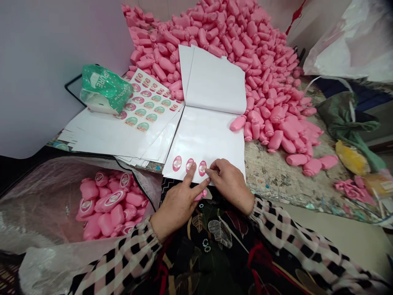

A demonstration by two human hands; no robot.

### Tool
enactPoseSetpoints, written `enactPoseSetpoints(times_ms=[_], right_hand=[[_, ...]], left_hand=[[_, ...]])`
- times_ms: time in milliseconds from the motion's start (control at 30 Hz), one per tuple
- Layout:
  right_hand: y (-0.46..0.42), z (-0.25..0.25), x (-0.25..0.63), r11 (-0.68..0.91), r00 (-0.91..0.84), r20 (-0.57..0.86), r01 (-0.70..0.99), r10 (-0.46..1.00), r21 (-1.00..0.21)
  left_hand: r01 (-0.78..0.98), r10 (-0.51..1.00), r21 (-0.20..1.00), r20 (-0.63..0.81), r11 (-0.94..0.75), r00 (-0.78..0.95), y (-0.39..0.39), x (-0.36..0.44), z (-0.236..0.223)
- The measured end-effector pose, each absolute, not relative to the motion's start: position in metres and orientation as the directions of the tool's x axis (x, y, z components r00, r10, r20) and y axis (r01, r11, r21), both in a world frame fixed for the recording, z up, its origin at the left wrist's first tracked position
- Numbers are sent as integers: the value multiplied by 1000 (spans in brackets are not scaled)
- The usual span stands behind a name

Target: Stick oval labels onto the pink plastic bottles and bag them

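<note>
A white sheet of oval pink stickers [177,163] lies in front of me, with several stickers left along its near edge. My left hand [178,201] rests over that edge, its index finger pressed on the sheet at the middle sticker. The end of a small pink bottle [201,195] shows beneath this hand, apparently held by its lower fingers, which are hidden. My right hand [231,184] has thumb and index finger pinched at the right edge of the rightmost sticker [202,168]. That sticker appears to lie on the sheet.
A large heap of pink bottles [236,45] covers the back of the worn table [260,168]. More sticker sheets [104,135] lie at left under a green bag [106,88]. A plastic-lined bag [39,205] below holds labelled bottles. Yellow and green scraps lie at right.
</note>
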State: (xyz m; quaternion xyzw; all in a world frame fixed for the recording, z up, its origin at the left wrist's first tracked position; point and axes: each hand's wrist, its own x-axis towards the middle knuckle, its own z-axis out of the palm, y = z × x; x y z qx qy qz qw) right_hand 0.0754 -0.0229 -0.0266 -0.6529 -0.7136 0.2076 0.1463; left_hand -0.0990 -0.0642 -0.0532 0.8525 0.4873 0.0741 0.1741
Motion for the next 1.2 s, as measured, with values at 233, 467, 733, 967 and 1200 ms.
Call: enactPoseSetpoints(times_ms=[233, 467, 733, 967, 1200], right_hand=[[-24, -27, 72, -45, -6, -95, 847, 995, -529], [-23, -29, 74, -54, -11, -109, 822, 994, -567], [-16, -28, 76, -76, -11, -140, 800, 990, -595], [-14, -27, 76, -89, -10, -163, 805, 987, -587], [-14, -25, 75, -112, 5, -180, 799, 984, -591]], left_hand=[[808, 856, 361, -47, -466, 515, -64, -100, -54], [809, 857, 357, -46, -466, 514, -64, -99, -54], [800, 852, 366, -35, -475, 522, -64, -100, -54], [809, 857, 348, -29, -474, 515, -65, -99, -55], [805, 856, 369, -46, -464, 514, -64, -99, -54]])
